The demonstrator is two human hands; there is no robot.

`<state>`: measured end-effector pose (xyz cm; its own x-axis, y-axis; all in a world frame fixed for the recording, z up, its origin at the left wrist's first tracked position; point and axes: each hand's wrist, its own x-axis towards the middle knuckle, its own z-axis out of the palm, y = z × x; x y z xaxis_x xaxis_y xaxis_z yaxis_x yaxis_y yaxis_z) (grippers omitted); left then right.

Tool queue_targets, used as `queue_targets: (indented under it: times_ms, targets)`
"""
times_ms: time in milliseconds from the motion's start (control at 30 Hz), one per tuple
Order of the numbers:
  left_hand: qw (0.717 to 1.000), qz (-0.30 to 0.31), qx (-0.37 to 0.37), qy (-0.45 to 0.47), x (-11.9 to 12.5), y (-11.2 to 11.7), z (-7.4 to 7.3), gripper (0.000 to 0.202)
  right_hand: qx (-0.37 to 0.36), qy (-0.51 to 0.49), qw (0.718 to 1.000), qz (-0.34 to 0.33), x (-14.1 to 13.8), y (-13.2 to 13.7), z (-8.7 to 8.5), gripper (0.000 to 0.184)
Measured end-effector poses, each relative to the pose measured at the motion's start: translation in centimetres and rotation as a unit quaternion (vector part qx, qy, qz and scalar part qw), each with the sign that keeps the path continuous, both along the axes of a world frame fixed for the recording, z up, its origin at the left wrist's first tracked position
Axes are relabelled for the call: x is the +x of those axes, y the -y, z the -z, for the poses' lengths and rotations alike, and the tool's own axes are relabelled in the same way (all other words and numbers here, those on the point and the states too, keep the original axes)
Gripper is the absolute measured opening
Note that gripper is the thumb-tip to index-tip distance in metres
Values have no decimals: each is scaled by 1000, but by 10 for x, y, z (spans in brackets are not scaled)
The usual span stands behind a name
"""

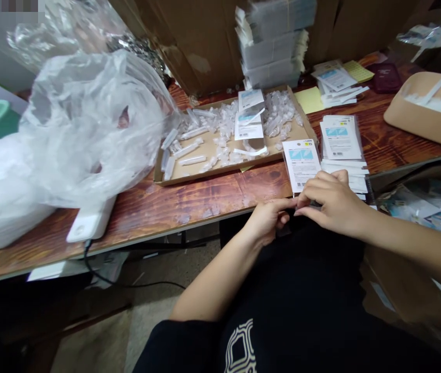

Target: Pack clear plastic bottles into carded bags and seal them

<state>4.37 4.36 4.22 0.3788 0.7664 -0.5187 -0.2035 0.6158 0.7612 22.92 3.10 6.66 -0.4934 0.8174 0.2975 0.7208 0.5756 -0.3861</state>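
Head view: my left hand [269, 220] and right hand [331, 204] pinch the printed packet [302, 165] by its near edge; its long axis points away from me.

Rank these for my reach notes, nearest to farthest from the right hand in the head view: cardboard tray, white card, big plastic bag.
1. White card, just above the right hand.
2. Cardboard tray, farther up-left on the table.
3. Big plastic bag, far left.

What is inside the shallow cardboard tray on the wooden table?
The shallow cardboard tray holds many small clear plastic tubes and several white printed cards. Whatever lies beneath the cards is hidden.
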Motion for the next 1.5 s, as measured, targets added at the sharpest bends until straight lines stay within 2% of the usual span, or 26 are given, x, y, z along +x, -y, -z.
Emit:
queue_targets:
  times_ms: [200, 300, 433, 533, 600, 733, 867, 933, 1133, 1267, 1367, 1433, 1500]
  targets:
    - [997, -13, -67, 25, 5, 3, -3, 14, 97, 36, 994, 34, -3, 10, 2, 19]
    - [997, -17, -75, 24, 6, 5, -3, 13, 111, 53, 992, 33, -6, 14, 3, 21]
    - [998, -36, -45, 25, 8, 7, -4, 12, 70, 47, 996, 16, -4, 13, 1, 20]
    - [998, -64, -20, 17, 7, 6, -5, 14, -2, 14, 999, -39, 4, 6, -4, 14]
    - [998, -59, -12, 14, 5, 5, -5, 17, -32, -13, 997, -62, 11, 1, -9, 14]
    - [999, -30, -26, 8, 5, 6, -4, 23, -41, -26, 998, -51, 15, -3, -17, 13]
    - [999, -26, -17, 7, 8, 9, -3, 23, -92, -34, 994, -46, 13, 0, -19, 15]
    - [999, -25, -24, 3, 9, 11, -3, 23, -92, -36, 995, -30, 12, 2, -18, 13]
    - [1000, -27, -12, 7, 12, 14, -6, 24, 0, 12, 1000, -4, 12, 8, -16, 11]
    - [999, -37, -12, 13, 16, 16, -10, 24, 27, 37, 999, 2, 8, 12, -16, 13]
    - [999, -46, -8, 8, 18, 16, -9, 23, -6, 35, 999, -3, 8, 11, -14, 13]
    - [998, -66, -5, 2, 18, 14, -7, 21, -61, 16, 997, -38, 12, 8, -18, 13]
    - [996, -85, -6, 0, 14, 10, -7, 20, -111, -9, 990, -89, 24, 5, -30, 14]
